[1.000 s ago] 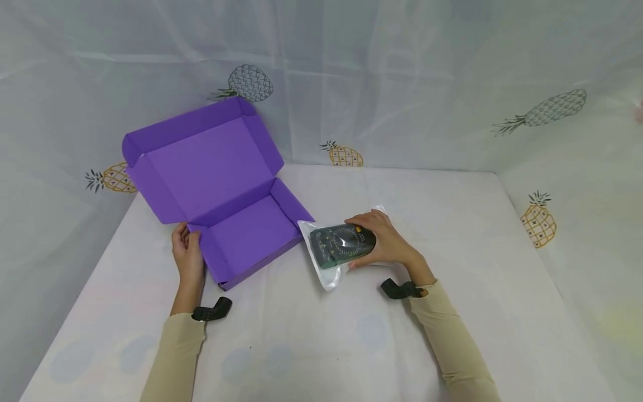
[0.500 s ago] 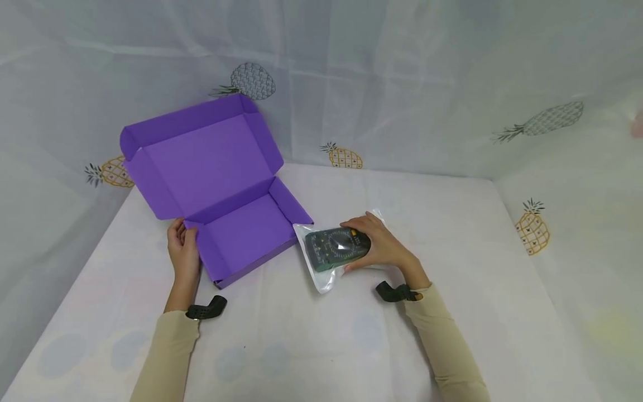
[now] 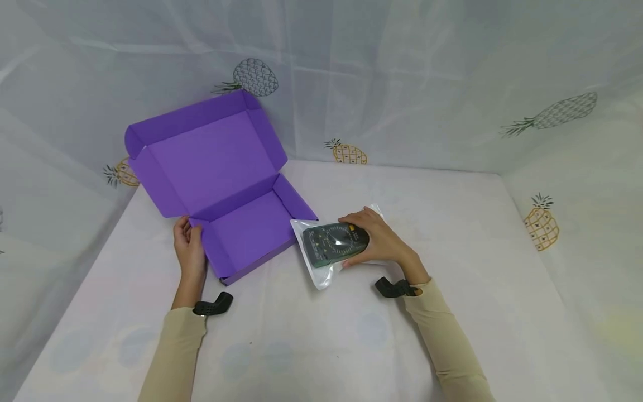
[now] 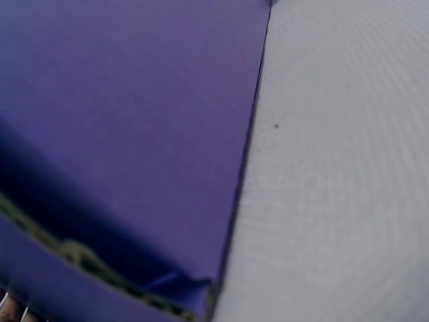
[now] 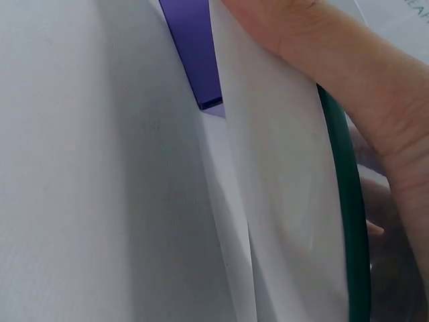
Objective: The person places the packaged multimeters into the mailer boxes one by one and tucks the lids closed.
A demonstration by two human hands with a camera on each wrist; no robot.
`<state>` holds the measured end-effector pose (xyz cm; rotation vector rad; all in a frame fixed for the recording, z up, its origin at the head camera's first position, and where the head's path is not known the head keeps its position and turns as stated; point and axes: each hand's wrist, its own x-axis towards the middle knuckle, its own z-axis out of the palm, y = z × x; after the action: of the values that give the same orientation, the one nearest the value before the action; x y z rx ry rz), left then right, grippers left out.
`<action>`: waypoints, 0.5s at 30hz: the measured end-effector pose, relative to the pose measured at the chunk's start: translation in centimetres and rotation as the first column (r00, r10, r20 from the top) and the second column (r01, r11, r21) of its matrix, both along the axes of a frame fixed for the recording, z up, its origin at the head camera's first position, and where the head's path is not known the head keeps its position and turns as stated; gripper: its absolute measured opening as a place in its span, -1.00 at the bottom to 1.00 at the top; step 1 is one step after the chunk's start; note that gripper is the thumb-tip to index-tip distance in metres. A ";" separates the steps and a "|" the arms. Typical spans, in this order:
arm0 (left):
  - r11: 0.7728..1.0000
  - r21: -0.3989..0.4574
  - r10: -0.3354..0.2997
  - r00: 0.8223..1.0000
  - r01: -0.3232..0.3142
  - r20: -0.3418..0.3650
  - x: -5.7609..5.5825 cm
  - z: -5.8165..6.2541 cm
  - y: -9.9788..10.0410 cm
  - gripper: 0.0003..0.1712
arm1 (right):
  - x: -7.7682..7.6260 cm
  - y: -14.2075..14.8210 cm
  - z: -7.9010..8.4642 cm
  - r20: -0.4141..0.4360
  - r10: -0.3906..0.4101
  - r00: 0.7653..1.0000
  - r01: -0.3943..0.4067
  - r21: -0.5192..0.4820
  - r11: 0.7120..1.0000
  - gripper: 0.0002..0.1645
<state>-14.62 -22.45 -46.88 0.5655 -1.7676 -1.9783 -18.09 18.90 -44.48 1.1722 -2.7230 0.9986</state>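
Wide white tabletop (image 3: 321,335) around bagged multimeter (image 3: 331,244) beside edge of purple box (image 3: 251,223)

Bag (image 3: 317,278): in the right wrist view you can read the letters (image 5: 419,11) "EA", then a third one cut off.
Meter (image 3: 325,249): printing too small for you.

White cloth-covered table (image 3: 427,212), faint pale-blue patches (image 3: 372,329) near the front edge. Purple corrugated mailer box (image 3: 253,229) sat directly on it, left of centre, lid raised. Tiny dark speck (image 3: 250,343) lay nearer the front. Bagged multimeter (image 3: 326,245) was just right of the box; contact with cloth unclear.
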 end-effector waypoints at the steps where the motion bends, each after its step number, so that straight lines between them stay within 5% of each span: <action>1: 1.000 0.001 0.003 1.000 -0.003 -0.005 0.0 0.0 0.1 -0.55 | 0.0 -0.1 0.0 -0.002 0.001 1.000 -0.001 -0.001 1.000 0.19; 15: 1.000 -0.005 0.005 1.000 -0.005 -0.005 -0.1 -0.1 0.0 -0.50 | -0.2 -1.2 0.4 -0.009 0.017 1.000 -0.017 -0.031 0.999 0.19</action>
<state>-14.68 -22.45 -46.98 0.5625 -1.7663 -1.9693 -18.26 17.68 -44.04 1.1946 -2.6850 1.0306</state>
